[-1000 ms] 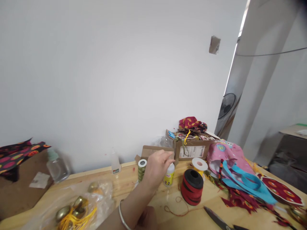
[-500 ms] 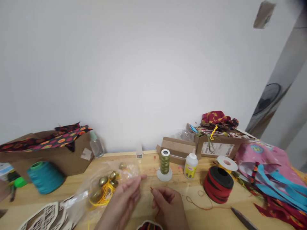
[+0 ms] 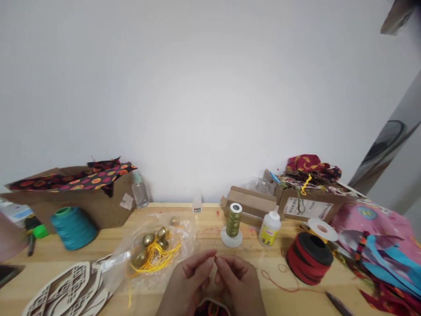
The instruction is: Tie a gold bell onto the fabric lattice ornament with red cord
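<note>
My left hand (image 3: 189,281) and my right hand (image 3: 237,281) meet low in the middle, thumbs and fingertips pinched together. Between their tips shows the end of a red thread (image 3: 215,256), a small bit only. Below them, at the bottom edge, sits a dark patterned piece with a pale rim (image 3: 212,307), partly cut off. A red thread also runs over the table right of my right hand, beside a red-and-black spool (image 3: 309,258). Left of my left hand lies a clear plastic bag (image 3: 121,263) with brass bells (image 3: 140,258) and yellow cord (image 3: 161,259).
An olive thread cone (image 3: 233,221) and a white glue bottle (image 3: 269,228) stand behind my hands. Dark blades (image 3: 337,303) lie at the lower right. Wooden cutouts (image 3: 66,289), a teal thread cone (image 3: 74,228) and a cardboard box (image 3: 108,210) are left. Pink fabric (image 3: 388,219) is right.
My left hand, spread with fingers extended before, has moved right and closed at the thread's end beside my right fingertips. The camera view has turned slightly left.
</note>
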`<state>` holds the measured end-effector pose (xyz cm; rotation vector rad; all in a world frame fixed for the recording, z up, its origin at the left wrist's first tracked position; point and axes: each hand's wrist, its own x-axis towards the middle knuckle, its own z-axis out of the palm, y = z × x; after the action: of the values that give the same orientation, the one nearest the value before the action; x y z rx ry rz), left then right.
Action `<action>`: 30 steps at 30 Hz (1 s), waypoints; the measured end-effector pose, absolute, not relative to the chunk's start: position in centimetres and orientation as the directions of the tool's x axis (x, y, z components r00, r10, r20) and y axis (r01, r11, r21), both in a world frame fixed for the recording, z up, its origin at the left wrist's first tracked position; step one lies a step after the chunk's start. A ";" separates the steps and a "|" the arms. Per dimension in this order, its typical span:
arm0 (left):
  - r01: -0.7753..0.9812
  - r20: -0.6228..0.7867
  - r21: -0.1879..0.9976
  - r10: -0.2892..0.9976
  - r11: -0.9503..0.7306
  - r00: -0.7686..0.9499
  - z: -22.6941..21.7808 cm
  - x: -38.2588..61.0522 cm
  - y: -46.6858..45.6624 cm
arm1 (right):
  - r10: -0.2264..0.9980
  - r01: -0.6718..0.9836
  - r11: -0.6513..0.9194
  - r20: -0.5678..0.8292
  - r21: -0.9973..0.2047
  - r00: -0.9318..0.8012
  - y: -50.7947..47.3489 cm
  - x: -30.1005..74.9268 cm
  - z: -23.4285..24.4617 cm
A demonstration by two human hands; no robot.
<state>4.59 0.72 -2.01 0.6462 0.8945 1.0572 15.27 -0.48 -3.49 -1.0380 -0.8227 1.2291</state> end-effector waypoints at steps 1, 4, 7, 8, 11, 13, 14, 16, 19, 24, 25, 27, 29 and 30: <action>-0.455 -0.309 0.807 0.926 0.377 0.219 -2.2 4.6 0.8 | 0.984 -0.336 0.020 -0.040 -0.942 0.172 -0.5 15.2 -3.5; -0.457 -0.298 0.809 0.928 0.370 0.223 -2.5 4.7 0.8 | 0.986 -0.321 0.022 -0.033 -0.947 0.165 -0.6 15.2 -3.3; -0.450 -0.273 0.824 0.937 0.344 0.216 -2.7 4.8 0.8 | 0.986 -0.331 0.025 -0.032 -0.943 0.166 -0.8 15.2 -3.1; -0.450 -0.262 0.828 0.940 0.335 0.218 -2.8 4.8 0.9 | 0.986 -0.332 0.025 -0.032 -0.943 0.165 -0.8 15.2 -3.1; -0.471 -0.262 0.819 0.944 0.327 0.201 -2.9 4.8 1.0 | 0.988 -0.312 0.023 -0.027 -0.950 0.155 -0.9 15.2 -3.2; -0.490 -0.274 0.809 0.946 0.325 0.175 -2.9 4.7 1.0 | 0.990 -0.300 0.011 -0.031 -0.954 0.135 -0.9 15.3 -3.2; -0.498 -0.277 0.804 0.946 0.324 0.169 -2.9 4.7 1.0 | 0.992 -0.301 0.007 -0.032 -0.954 0.125 -0.9 15.3 -3.2; -0.503 -0.271 0.802 0.947 0.321 0.173 -2.9 4.7 1.0 | 0.993 -0.308 -0.001 -0.037 -0.951 0.110 -0.9 15.2 -3.3; -0.504 -0.252 0.800 0.945 0.324 0.208 -2.8 4.9 1.0 | 0.994 -0.320 0.003 -0.033 -0.948 0.108 -0.9 15.2 -3.4; -0.535 -0.207 0.783 0.944 0.317 0.256 -2.5 5.1 0.9 | 0.996 -0.336 -0.003 -0.034 -0.942 0.088 -0.9 15.1 -3.5; -0.542 -0.199 0.780 0.944 0.314 0.262 -2.4 5.1 0.9 | 0.996 -0.338 -0.005 -0.035 -0.941 0.084 -1.0 15.1 -3.5; -0.555 -0.192 0.772 0.945 0.311 0.263 -2.4 5.0 0.8 | 0.996 -0.333 0.003 -0.028 -0.943 0.088 -1.0 15.1 -3.3; -0.564 -0.204 0.766 0.949 0.307 0.239 -2.5 4.8 0.9 | 0.995 -0.326 0.019 -0.014 -0.945 0.098 -1.0 15.2 -3.2; -0.560 -0.212 0.770 0.950 0.306 0.228 -2.5 4.8 0.9 | 0.995 -0.325 0.025 -0.009 -0.945 0.102 -1.0 15.2 -3.2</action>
<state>4.78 0.93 -2.54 0.6233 0.7593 1.1371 15.21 -0.96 -3.17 -1.0034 -0.8946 1.2676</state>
